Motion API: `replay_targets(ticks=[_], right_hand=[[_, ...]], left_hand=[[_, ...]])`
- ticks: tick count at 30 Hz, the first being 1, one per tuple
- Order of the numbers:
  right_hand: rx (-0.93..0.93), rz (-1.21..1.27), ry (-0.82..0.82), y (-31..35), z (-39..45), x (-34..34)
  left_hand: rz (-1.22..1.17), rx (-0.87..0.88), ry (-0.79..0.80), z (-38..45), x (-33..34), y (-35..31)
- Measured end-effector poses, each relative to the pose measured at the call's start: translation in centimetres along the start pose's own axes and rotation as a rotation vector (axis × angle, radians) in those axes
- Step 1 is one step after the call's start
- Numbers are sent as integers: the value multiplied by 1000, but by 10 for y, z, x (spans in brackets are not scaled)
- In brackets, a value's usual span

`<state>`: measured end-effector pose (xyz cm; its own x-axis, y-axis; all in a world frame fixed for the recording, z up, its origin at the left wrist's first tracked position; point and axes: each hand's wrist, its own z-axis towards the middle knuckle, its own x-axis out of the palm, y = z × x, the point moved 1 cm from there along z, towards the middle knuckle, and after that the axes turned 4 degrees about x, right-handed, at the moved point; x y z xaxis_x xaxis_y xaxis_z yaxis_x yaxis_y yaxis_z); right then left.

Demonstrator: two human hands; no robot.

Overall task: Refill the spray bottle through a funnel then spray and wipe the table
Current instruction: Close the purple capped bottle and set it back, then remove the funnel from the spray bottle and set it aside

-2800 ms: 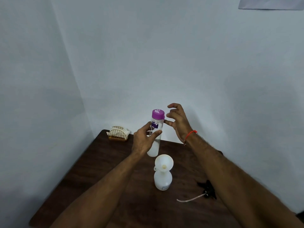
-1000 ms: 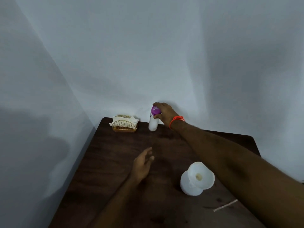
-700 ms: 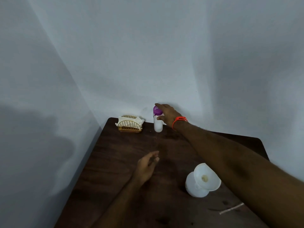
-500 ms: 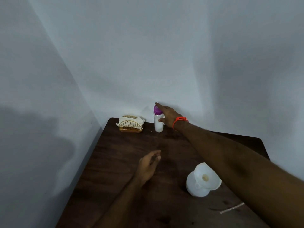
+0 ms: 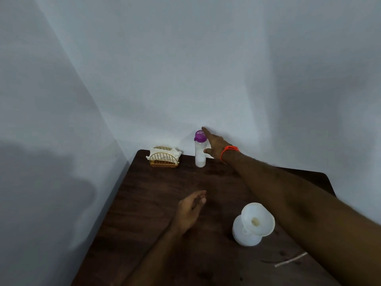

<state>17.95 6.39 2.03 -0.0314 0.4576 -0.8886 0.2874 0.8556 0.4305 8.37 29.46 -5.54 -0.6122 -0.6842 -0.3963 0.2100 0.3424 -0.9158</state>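
Head view. A dark brown wood-grain tabletop (image 5: 156,203) fills the corner of two plain pale walls. At its far edge stand a gold wire napkin holder with white paper napkins (image 5: 164,157) and, just to its right, an upright translucent plastic refill bottle with a purple cap (image 5: 199,149), holding whitish liquid. The right hand (image 5: 216,147), an orange band (image 5: 228,151) at the wrist, lies beside that bottle; its grip is wide, fingers straight past the cap, thumb near the bottle's body. Compared with half a second ago the fingers have opened off the cap, and contact cannot be judged. The right forearm crosses over the tabletop and passes just beside the white plastic funnel (image 5: 257,219), smooth and conical, seated in the neck of the round white plastic spray bottle (image 5: 243,234) near the front right. A thin pale tube (image 5: 290,260) lies partly hidden behind that forearm. The left hand (image 5: 189,211) hovers mid-table, fingers loosely curled, holding nothing.
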Motion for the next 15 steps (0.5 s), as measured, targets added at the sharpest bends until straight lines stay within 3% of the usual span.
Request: replay_targets(ticks=[4,7,11,15], right_hand=[[43,80,-149,-10,-23,-12],[-38,162,-244,-19,-51,-21],[-138,92,158,-27,-109,-33],[-72,129,311,-44,-160,-39]], left_hand=[[22,-17,8,-3,9,-4],[17,-45,-77,-5,20,-3],[-58,-120,-213,-11,38,-11],[-172,-143,-284,-17,56,-32]])
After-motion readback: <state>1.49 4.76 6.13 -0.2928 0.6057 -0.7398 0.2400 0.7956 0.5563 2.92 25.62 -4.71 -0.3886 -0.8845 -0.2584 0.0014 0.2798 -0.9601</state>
